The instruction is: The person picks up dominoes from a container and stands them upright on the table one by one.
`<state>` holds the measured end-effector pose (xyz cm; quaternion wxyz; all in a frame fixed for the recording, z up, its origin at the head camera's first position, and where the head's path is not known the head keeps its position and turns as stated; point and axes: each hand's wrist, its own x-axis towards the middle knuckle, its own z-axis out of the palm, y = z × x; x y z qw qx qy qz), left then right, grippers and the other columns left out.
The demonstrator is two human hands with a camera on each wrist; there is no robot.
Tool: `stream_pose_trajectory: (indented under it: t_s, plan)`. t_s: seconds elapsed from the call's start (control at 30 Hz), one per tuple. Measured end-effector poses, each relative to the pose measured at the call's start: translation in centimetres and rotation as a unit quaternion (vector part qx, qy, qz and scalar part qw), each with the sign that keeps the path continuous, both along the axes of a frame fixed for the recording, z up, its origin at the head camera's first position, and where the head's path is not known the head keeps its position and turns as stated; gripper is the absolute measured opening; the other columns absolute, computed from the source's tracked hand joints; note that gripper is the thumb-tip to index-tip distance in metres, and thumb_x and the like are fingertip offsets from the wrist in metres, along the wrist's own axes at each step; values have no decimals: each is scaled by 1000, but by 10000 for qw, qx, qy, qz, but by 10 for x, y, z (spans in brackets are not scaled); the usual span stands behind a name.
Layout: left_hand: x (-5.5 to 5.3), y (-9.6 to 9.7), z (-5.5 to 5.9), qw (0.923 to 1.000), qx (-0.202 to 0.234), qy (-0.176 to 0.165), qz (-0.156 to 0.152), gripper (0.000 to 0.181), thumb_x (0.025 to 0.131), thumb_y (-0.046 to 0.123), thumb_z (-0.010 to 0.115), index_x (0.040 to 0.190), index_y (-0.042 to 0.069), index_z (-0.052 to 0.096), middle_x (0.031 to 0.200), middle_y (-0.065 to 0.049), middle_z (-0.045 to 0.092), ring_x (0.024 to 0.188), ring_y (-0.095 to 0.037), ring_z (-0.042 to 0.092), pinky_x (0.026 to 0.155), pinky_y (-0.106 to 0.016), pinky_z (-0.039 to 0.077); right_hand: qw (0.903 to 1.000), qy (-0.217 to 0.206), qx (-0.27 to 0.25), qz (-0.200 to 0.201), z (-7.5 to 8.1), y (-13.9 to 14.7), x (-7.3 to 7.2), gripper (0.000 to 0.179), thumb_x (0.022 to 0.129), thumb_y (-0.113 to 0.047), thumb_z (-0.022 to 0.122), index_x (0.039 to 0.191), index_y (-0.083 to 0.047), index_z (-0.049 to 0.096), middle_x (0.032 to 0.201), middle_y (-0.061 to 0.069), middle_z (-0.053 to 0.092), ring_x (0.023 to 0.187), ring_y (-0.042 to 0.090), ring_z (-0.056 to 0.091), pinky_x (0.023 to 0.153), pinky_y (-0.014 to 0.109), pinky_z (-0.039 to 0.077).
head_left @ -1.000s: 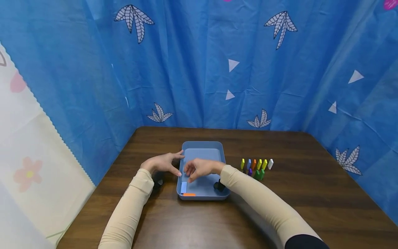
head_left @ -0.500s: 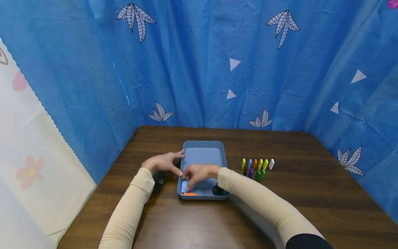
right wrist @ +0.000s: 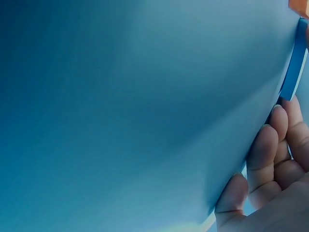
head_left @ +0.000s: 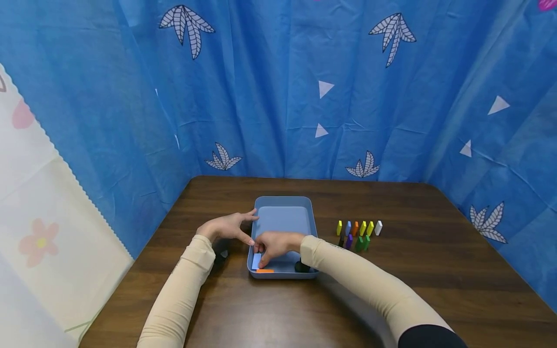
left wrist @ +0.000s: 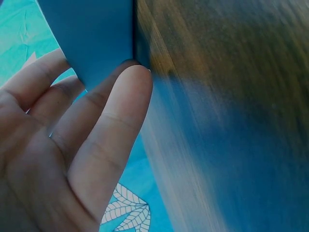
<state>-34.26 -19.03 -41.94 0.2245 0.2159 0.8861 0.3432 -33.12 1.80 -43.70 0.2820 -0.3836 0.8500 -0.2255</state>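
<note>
In the head view my right hand [head_left: 276, 245] reaches into the near left corner of a blue-grey tray [head_left: 314, 227]. It pinches a light blue domino block [head_left: 256, 261] lying flat along the left wall. The right wrist view shows the index fingertip at one end of this block [right wrist: 294, 65], the other fingers against the tray floor [right wrist: 145, 121]. An orange domino block [head_left: 264, 271] lies along the near wall, close to the thumb. My left hand [head_left: 226, 228] has its fingers spread, their tips at the tray's left rim; the left wrist view shows them around the tray's wall [left wrist: 96, 38].
Right of the tray, several coloured blocks stand upright in two rows, among them a white block [head_left: 378, 228], a purple block [head_left: 349, 241] and a green block [head_left: 359, 243]. The brown wooden table [head_left: 413, 270] is bordered by a blue curtain [head_left: 278, 96].
My right hand has come down and toward the near left corner, from above the light blue block to a pinch on it. The left hand has stayed at the rim.
</note>
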Motion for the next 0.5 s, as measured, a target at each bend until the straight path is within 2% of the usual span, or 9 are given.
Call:
stream_pose_trajectory:
  t_s: [0.27,0.5]
  plan:
    - [0,-1,-1,10000,63,-39,37,90,82,30,84,156,11,36,170,-6,9,155,-36,13,122,-57,24,9999,-139,-69,-34,1,0,0,21,85,-15,80,100,-12,65,89,-4,58,81,9,50,72,19,43]
    - [0,-1,0,10000,-2,-11,12,90,82,30,84,156,11,36,170,-7,9,155,-36,14,121,-57,26,9980,-460,-407,-136,4,1,-4,9,90,-5,73,97,-5,69,85,-3,60,75,10,52,66,19,44]
